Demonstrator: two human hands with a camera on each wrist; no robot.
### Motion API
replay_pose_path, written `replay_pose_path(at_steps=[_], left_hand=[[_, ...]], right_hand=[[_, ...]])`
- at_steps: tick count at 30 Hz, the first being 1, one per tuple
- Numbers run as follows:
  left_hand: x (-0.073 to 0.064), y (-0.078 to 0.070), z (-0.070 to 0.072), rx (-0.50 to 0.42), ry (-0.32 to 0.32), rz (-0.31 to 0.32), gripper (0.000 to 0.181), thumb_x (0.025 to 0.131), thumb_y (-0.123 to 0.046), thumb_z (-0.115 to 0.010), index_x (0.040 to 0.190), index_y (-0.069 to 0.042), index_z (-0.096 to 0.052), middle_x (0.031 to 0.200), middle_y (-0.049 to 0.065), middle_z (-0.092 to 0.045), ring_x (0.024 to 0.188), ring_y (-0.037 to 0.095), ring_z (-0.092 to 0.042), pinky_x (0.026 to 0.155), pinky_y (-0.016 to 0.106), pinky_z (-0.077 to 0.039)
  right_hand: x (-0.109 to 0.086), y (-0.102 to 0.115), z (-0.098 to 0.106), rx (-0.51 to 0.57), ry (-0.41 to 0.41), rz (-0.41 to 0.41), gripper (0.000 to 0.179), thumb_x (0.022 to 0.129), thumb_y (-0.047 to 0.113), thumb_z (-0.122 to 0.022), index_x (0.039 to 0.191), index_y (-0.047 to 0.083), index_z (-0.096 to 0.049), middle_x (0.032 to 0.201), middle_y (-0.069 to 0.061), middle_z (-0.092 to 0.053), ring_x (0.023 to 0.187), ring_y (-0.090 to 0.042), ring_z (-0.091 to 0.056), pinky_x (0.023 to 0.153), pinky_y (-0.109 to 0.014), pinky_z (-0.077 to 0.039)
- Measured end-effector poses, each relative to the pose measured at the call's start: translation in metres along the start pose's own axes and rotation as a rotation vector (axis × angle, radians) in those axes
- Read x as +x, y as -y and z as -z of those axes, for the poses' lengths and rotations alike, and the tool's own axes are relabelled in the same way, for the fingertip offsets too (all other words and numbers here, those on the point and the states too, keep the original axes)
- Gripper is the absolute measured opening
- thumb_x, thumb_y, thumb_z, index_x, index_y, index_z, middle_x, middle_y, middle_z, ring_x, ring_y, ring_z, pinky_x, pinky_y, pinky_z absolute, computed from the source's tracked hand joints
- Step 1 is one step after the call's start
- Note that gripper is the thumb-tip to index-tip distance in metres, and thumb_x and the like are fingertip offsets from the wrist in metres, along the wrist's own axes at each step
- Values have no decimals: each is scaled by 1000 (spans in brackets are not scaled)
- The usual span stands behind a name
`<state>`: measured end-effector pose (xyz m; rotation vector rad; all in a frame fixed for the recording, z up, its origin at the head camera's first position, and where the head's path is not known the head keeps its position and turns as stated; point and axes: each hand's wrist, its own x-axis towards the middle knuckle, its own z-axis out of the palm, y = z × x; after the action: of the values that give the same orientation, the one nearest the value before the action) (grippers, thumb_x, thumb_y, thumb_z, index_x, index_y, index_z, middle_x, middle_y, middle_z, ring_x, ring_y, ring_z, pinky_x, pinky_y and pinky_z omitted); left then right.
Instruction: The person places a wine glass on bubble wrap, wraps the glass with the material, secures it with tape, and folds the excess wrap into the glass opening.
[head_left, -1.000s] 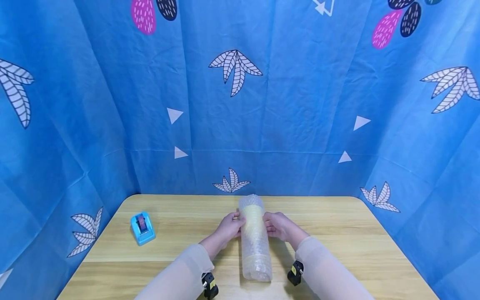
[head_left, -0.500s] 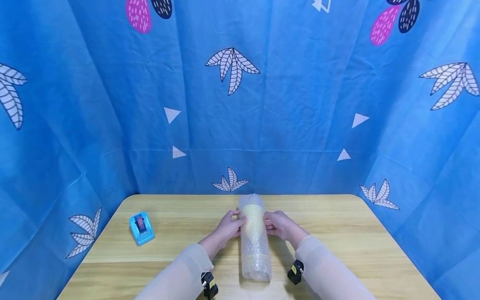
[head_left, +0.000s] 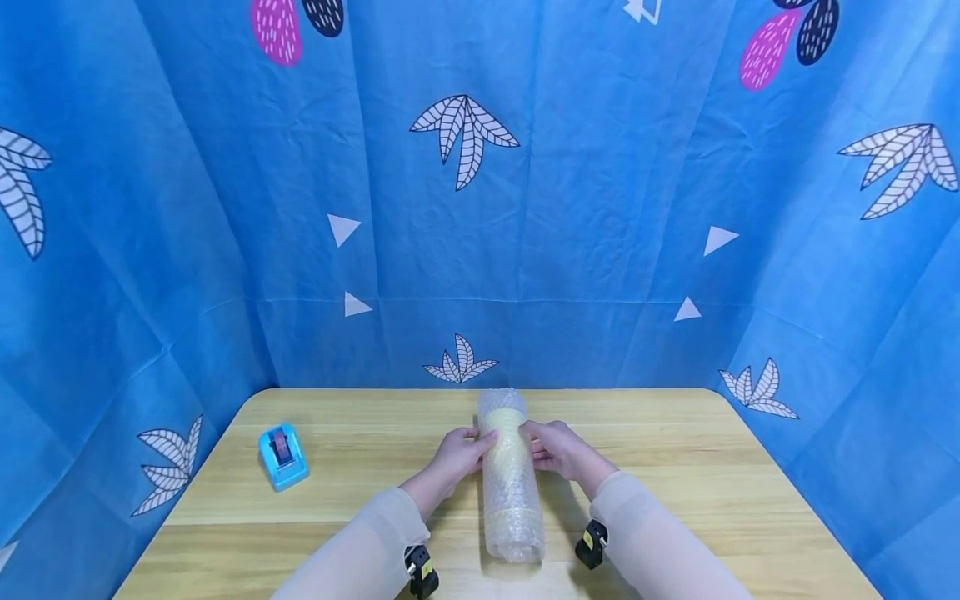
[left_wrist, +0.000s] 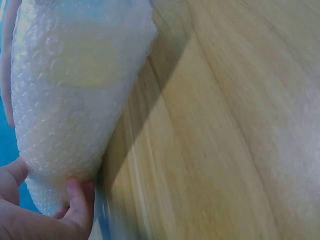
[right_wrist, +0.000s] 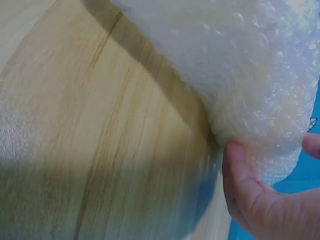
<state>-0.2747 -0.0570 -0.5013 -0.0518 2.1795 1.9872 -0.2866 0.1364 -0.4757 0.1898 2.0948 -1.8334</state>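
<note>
A long cylinder in clear bubble wrap (head_left: 512,492), pale yellow showing through, lies lengthwise between my hands, its near end toward me. My left hand (head_left: 455,454) grips its left side, thumb on top and fingers lower down. From the right, my right hand (head_left: 561,450) holds it the same way, at about the same height. Up close in the left wrist view, fingertips (left_wrist: 75,187) press into the bubbled surface. The right wrist view shows a finger (right_wrist: 235,155) along the lower side of the wrap. What is wrapped inside is blurred by the bubbles.
A blue tape dispenser (head_left: 284,457) with a roll in it stands at the left of the wooden table (head_left: 360,492). A blue patterned cloth (head_left: 585,200) hangs behind the table and along both sides.
Both thumbs have shifted slightly inward over the top of the wrapped cylinder. The head view has tilted a little; the cylinder stays in nearly the same place.
</note>
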Motion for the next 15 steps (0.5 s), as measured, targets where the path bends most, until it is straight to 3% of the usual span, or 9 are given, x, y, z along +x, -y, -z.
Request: replay_pose_path(at_steps=[7, 15], left_hand=[[-1, -1, 3, -2, 14, 6, 54, 101, -25, -61, 134, 14, -46, 125, 25, -57, 106, 33, -65, 90, 40, -57], [1, -1, 6, -18, 31, 13, 46, 102, -15, -57, 135, 13, -45, 119, 23, -59, 103, 30, -65, 92, 40, -56]], right_hand=[[0, -1, 1, -1, -24, -20, 34, 92, 22, -64, 110, -3, -50, 89, -12, -53, 74, -20, -54, 73, -33, -57], [1, -2, 0, 18, -15, -4, 24, 89, 17, -64, 99, -1, -52, 78, -8, -55, 67, -16, -54, 69, -28, -55]])
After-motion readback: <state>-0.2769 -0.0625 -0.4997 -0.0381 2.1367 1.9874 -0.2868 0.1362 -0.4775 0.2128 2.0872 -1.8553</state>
